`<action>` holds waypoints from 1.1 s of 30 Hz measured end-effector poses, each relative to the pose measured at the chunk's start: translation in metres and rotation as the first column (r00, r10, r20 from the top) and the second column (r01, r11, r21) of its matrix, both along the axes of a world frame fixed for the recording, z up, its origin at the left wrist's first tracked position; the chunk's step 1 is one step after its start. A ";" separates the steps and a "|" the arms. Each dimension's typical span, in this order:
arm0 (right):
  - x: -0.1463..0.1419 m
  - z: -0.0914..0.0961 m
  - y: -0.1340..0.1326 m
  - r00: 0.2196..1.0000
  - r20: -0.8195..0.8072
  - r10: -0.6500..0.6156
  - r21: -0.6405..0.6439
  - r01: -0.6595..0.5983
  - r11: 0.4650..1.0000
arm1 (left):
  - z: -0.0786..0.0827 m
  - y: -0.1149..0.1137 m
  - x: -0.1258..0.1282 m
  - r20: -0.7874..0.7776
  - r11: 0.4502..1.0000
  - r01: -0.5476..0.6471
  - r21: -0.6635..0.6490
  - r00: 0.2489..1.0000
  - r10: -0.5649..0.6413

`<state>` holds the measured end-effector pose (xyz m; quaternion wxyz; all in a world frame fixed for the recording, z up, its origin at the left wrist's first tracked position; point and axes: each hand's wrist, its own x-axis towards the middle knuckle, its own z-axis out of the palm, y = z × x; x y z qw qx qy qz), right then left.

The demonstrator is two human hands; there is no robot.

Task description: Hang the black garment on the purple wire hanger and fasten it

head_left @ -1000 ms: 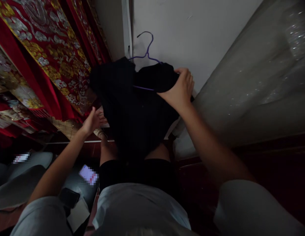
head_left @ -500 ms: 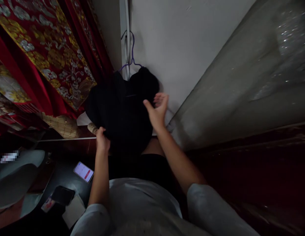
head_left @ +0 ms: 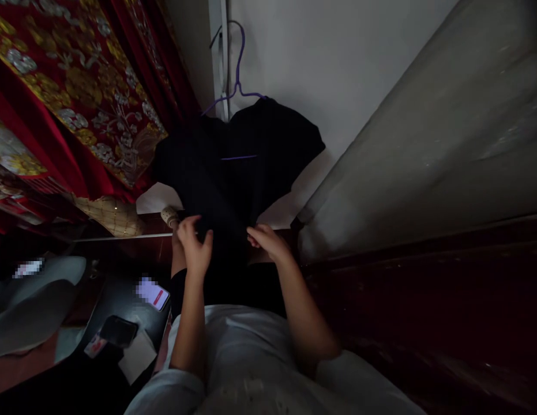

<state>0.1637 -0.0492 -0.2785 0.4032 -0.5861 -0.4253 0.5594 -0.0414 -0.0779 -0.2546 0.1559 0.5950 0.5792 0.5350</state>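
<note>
A black short-sleeved garment point(head_left: 194, 167) hangs on a purple hanger point(head_left: 239, 86), which is hooked at a narrow white vertical strip on the wall. The hanger's lower bar shows through the garment's open front. My right hand point(head_left: 267, 240) is closed, pinching the garment's front edge low down on the right side. My left hand point(head_left: 195, 245) lies at the garment's lower left part, thumb and fingers apart, with nothing visible gripped. The dark cloth merges with the black shorts below, so its hem is hard to make out.
Red embroidered cloth point(head_left: 78, 104) hangs at left. A plastic-wrapped grey object point(head_left: 402, 150) leans at right. On a dark surface at lower left lie a lit phone point(head_left: 154, 295), a dark phone-like object point(head_left: 118, 331) and a pale paper-like item point(head_left: 138, 356). A beige clog point(head_left: 168, 216) shows behind my left hand.
The garment has spread wider, its right sleeve now out to the side. My right hand has moved down and closed on its edge. My left hand has opened and shifted slightly right.
</note>
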 end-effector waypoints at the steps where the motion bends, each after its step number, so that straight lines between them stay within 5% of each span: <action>1: 0.007 0.006 -0.002 1.000 0.009 0.018 0.004 -0.018 1.000 | -0.004 0.000 0.011 0.008 0.985 0.154 -0.076 0.988 -0.154; 4: 0.012 0.023 -0.008 0.996 0.012 0.089 0.028 -0.090 0.996 | -0.014 -0.002 0.046 0.098 0.899 0.409 -0.158 0.912 -0.398; 9: 0.002 0.031 -0.022 0.989 -0.119 0.091 0.093 -0.080 0.992 | -0.010 -0.007 0.075 0.120 0.928 0.364 -0.074 0.927 -0.354; 20: 0.002 0.034 -0.019 0.949 -0.141 0.281 0.239 -0.243 0.940 | -0.016 -0.010 0.067 0.230 0.945 0.311 -0.102 0.931 -0.282; 28: -0.006 0.043 -0.028 0.990 0.098 0.105 0.274 -0.128 0.953 | -0.020 -0.010 0.064 0.225 0.952 0.286 -0.109 0.940 -0.256; 33: -0.006 0.048 -0.034 0.984 0.135 0.118 0.331 -0.157 0.930 | -0.018 -0.014 0.066 0.197 0.947 0.318 -0.038 0.932 -0.305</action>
